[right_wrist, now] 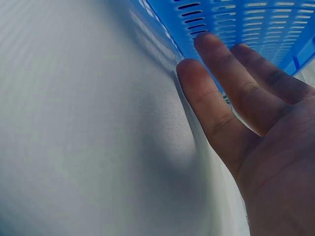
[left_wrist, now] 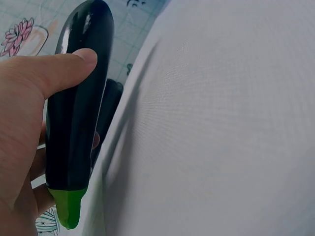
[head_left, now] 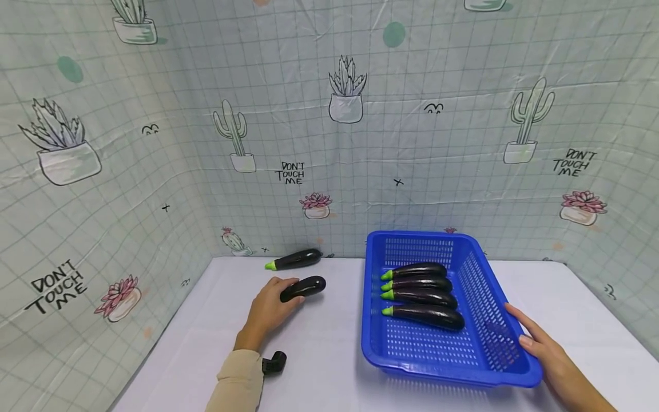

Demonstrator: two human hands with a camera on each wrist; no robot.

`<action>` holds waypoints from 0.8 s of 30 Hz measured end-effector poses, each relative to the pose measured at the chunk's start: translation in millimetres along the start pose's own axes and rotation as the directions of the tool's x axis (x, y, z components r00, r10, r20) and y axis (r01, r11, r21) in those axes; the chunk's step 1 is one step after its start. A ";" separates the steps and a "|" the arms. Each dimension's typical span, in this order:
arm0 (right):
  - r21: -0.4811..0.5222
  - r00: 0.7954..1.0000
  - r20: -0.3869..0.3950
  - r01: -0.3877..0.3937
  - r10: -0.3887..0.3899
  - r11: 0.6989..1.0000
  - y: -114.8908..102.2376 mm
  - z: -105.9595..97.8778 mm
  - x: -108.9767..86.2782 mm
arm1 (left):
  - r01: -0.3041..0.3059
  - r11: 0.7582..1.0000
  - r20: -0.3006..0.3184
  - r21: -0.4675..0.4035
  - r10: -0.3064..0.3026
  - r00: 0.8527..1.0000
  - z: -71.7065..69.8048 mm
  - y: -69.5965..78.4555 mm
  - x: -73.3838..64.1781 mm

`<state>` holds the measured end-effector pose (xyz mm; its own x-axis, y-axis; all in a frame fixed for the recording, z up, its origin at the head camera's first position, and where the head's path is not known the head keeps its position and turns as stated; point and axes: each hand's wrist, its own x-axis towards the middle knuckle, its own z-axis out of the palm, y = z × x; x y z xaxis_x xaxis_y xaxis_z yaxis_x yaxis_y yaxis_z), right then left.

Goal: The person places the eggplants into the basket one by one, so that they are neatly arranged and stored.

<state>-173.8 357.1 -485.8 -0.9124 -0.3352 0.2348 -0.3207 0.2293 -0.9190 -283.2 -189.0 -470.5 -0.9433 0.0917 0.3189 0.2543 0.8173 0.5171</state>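
My left hand [head_left: 270,308] grips a glossy dark eggplant [head_left: 310,285], held low over the white table. In the left wrist view the thumb lies across this eggplant [left_wrist: 74,128], and its green stem end points down. Another eggplant [head_left: 298,259] lies behind it near the back wall. To the right is a blue perforated plastic basket [head_left: 368,332]; several eggplants [head_left: 424,316] lie side by side inside, green ends to the left. My right hand [head_left: 551,355] holds the basket's right edge, thumb at the rim. Its other fingers [right_wrist: 241,93] reach along the outer wall in the right wrist view.
A white cloth covers the table [head_left: 319,355]. Behind and at both sides hangs a grid-patterned curtain [head_left: 278,126] printed with potted plants. A small black device [head_left: 274,363] sits at my left wrist, beside the beige sleeve [head_left: 238,380].
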 end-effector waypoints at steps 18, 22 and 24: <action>-0.027 1.000 -0.015 0.004 -0.004 1.000 -1.7 1.1 0.7 | -0.018 0.979 -0.026 -0.202 0.013 1.000 6.8 -0.5 -0.1; -0.040 1.000 -0.027 -0.001 0.000 0.999 -0.8 1.5 0.0 | -0.009 0.975 -0.013 -0.220 0.006 1.000 7.2 0.0 -0.3; -0.037 1.000 -0.031 0.002 -0.003 0.999 -0.6 1.7 0.1 | -0.002 0.973 -0.009 -0.233 0.000 1.000 6.9 0.8 0.3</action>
<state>-173.2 355.4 -485.7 -0.9190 -0.3073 0.2470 -0.3314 0.2626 -0.9062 -284.8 -184.4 -475.4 -0.9413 0.0867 0.3264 0.2992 0.6622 0.6870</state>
